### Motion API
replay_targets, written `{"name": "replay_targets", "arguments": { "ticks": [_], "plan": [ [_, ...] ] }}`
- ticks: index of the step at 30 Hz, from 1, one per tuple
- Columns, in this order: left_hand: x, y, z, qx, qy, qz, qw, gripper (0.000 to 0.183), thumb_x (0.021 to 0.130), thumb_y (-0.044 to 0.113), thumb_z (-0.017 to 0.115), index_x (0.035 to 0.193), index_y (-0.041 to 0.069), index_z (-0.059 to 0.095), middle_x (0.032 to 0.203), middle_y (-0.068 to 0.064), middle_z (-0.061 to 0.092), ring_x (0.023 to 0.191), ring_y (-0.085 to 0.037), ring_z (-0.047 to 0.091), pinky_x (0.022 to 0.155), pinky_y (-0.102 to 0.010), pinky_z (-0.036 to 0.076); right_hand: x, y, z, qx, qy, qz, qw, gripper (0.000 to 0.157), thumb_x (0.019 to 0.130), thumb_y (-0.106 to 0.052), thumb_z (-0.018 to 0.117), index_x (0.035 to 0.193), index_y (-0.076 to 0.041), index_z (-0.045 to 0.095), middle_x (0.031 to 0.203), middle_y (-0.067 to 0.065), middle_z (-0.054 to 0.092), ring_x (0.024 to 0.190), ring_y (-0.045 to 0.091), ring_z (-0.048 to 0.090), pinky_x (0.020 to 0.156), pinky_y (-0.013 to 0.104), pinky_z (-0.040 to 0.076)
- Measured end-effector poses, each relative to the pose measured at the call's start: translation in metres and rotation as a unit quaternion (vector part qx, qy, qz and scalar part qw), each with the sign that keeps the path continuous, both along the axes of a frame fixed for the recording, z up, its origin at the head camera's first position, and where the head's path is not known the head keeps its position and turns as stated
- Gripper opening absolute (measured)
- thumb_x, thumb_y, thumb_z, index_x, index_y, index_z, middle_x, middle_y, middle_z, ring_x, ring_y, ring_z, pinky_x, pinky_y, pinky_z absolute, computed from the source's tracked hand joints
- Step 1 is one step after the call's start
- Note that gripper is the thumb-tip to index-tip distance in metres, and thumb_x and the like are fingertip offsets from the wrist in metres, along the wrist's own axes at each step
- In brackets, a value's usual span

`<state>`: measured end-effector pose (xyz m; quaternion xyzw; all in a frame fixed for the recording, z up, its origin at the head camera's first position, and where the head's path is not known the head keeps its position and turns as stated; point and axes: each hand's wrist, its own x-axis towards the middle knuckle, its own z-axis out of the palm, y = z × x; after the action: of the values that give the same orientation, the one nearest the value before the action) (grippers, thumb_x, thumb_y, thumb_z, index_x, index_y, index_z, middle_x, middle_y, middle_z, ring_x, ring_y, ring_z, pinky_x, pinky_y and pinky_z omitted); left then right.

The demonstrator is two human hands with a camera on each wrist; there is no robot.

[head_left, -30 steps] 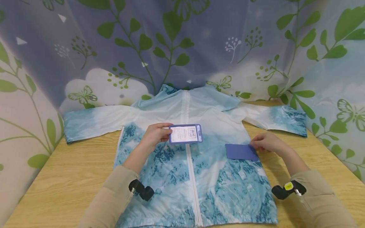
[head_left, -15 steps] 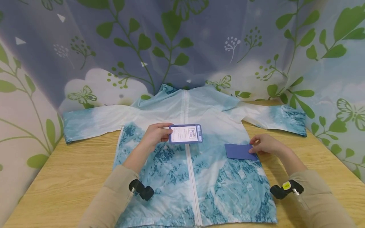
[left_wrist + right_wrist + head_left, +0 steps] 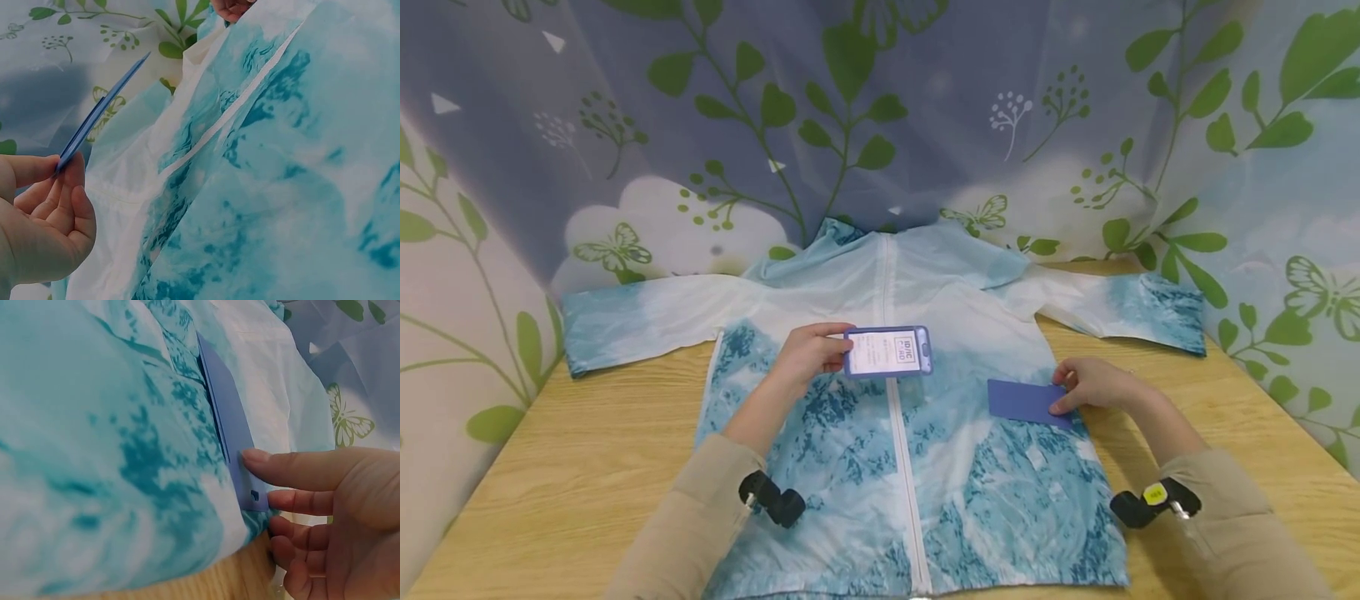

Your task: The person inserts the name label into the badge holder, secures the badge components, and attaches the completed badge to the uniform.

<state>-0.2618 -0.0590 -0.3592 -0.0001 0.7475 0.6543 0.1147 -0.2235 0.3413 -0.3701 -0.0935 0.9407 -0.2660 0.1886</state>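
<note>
My left hand [image 3: 808,354] pinches the left end of an ID card holder [image 3: 886,352] between thumb and fingers. It has a purple-blue frame, and a white printed card faces up inside. Seen edge-on in the left wrist view, the holder [image 3: 103,115] stands out above the cloth. At the right end of a flat purple-blue rectangular plate [image 3: 1021,400], my right hand [image 3: 1097,385] pinches with the thumb on its face and the index finger at its edge. The plate [image 3: 228,419] lies over the jacket and has a small slot near the gripped end.
A blue-and-white zip jacket [image 3: 820,475] is spread on a wooden table [image 3: 580,467], its sleeves stretched out to both sides. Leaf-patterned curtain cloth [image 3: 970,108] stands behind and at both sides. Each wrist carries a small black camera [image 3: 771,500].
My right thumb has come onto the plate's face, and the hand has shifted slightly left. The plate has slid a little left with it. My left hand and the card holder stay put.
</note>
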Motion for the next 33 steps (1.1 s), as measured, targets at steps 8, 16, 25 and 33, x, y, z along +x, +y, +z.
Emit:
{"name": "replay_targets", "arguments": {
  "ticks": [8,16,25,33],
  "plan": [
    [0.000,-0.002,-0.001,0.000,0.003,-0.003,1.0000,0.037,0.089,0.011,0.060,0.125,0.004,0.059,0.109,-0.016,0.062,0.071,-0.017,0.057,0.081,-0.044,0.047,0.000,-0.003,-0.002,-0.001,-0.005,0.003,1.000,0.049,0.074,-0.022,0.079,0.101,0.007,0.051,0.089,0.012,0.052,0.078,0.023,0.045,0.066,0.033,0.039],
    [0.002,-0.002,0.000,0.005,-0.003,-0.003,1.0000,0.036,0.089,0.010,0.059,0.125,0.004,0.059,0.109,-0.016,0.062,0.070,-0.017,0.056,0.081,-0.044,0.046,0.003,-0.004,0.001,-0.012,-0.003,-0.012,1.000,0.041,0.075,-0.021,0.077,0.093,0.003,0.050,0.087,0.009,0.049,0.079,0.023,0.043,0.067,0.034,0.036],
    [0.000,-0.005,-0.001,0.007,-0.010,0.000,0.9999,0.035,0.089,0.009,0.059,0.124,0.003,0.059,0.108,-0.016,0.062,0.069,-0.016,0.057,0.078,-0.041,0.047,0.005,-0.002,0.010,-0.032,0.006,-0.029,0.999,0.035,0.077,-0.018,0.075,0.090,0.003,0.051,0.085,0.009,0.051,0.074,0.021,0.045,0.063,0.033,0.038],
    [0.001,-0.005,0.001,0.002,-0.009,0.000,1.0000,0.036,0.089,0.009,0.059,0.125,0.004,0.059,0.109,-0.016,0.062,0.070,-0.017,0.057,0.083,-0.045,0.046,0.004,0.001,0.010,-0.029,-0.008,-0.037,0.999,0.044,0.080,-0.022,0.073,0.107,0.010,0.059,0.098,0.017,0.058,0.086,0.026,0.052,0.070,0.036,0.043]
  ]
}}
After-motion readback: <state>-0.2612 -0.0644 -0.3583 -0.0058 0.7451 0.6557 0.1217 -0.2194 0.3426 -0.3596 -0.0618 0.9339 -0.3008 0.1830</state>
